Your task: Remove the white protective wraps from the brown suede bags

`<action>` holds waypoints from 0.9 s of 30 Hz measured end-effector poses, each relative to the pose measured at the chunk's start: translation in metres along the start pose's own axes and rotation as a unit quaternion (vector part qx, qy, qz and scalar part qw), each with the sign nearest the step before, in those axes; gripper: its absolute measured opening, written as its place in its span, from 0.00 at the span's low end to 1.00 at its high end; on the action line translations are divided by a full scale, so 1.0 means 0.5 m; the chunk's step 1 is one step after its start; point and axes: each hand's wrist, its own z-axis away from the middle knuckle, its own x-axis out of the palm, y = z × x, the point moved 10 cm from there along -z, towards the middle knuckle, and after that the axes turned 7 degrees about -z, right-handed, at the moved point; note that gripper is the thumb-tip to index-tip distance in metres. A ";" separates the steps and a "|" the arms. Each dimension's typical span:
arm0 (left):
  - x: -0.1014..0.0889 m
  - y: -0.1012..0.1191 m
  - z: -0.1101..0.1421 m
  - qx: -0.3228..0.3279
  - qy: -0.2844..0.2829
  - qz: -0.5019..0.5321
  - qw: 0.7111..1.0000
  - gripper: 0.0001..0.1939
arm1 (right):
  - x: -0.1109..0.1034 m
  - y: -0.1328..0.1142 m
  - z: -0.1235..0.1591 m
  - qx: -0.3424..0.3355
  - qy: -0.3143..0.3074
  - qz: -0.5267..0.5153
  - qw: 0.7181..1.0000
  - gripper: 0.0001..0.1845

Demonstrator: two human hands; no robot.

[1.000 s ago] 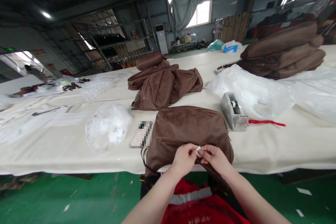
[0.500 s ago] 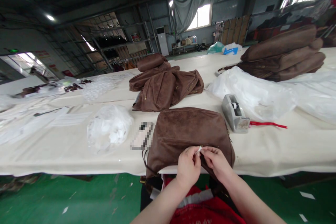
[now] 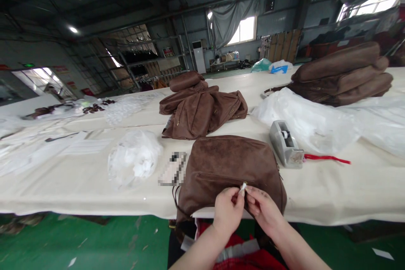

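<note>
A brown leather-look bag (image 3: 234,156) lies at the table's front edge, its zipped pocket facing me. Over that pocket, near one end of the zip, my left hand (image 3: 229,209) and my right hand (image 3: 262,206) meet with fingertips pinched. Between them is a small white piece (image 3: 243,186), possibly paper or tape; its exact kind is too small to make out. Both hands are closed on it. A thin dark strap (image 3: 177,202) hangs at the bag's left side.
A grey tape dispenser (image 3: 286,145) with a red strip (image 3: 327,158) stands right of the bag. Left are a blurred-out phone (image 3: 172,169) and a clear plastic bag of white pieces (image 3: 136,158). More brown bags (image 3: 202,107) lie behind; others (image 3: 341,76) are stacked right, beside plastic wrapping (image 3: 310,120).
The view has tilted slightly, so the scene sits a little lower. Both hands stay pinched together at the zip, with the white piece showing somewhat more upright between the fingertips.
</note>
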 end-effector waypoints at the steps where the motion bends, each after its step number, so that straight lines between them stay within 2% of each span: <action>1: -0.006 0.004 0.000 0.007 0.006 0.002 1.000 0.11 | 0.001 0.000 0.000 -0.001 0.001 0.008 1.000 0.18; 6: -0.028 0.028 0.006 0.048 0.038 0.011 0.998 0.13 | 0.007 -0.005 0.005 -0.010 0.007 0.034 0.999 0.21; 12: -0.036 0.049 0.022 0.109 0.065 -0.076 0.989 0.15 | 0.005 -0.006 0.006 -0.012 0.011 0.038 0.999 0.20; 16: -0.033 0.050 0.033 0.141 0.086 -0.124 0.978 0.16 | 0.000 -0.002 0.007 -0.007 0.017 0.014 1.000 0.16; 20: -0.029 0.057 0.039 0.166 0.094 -0.123 0.974 0.14 | 0.000 0.003 0.002 -0.006 0.017 0.027 0.999 0.22; 23: -0.034 0.048 0.034 0.135 0.096 -0.079 0.983 0.11 | -0.001 0.004 -0.005 -0.016 0.015 0.068 0.997 0.25; 27: -0.030 0.010 0.018 0.040 0.074 0.034 0.996 0.09 | -0.005 0.007 -0.006 -0.029 0.023 0.065 0.997 0.23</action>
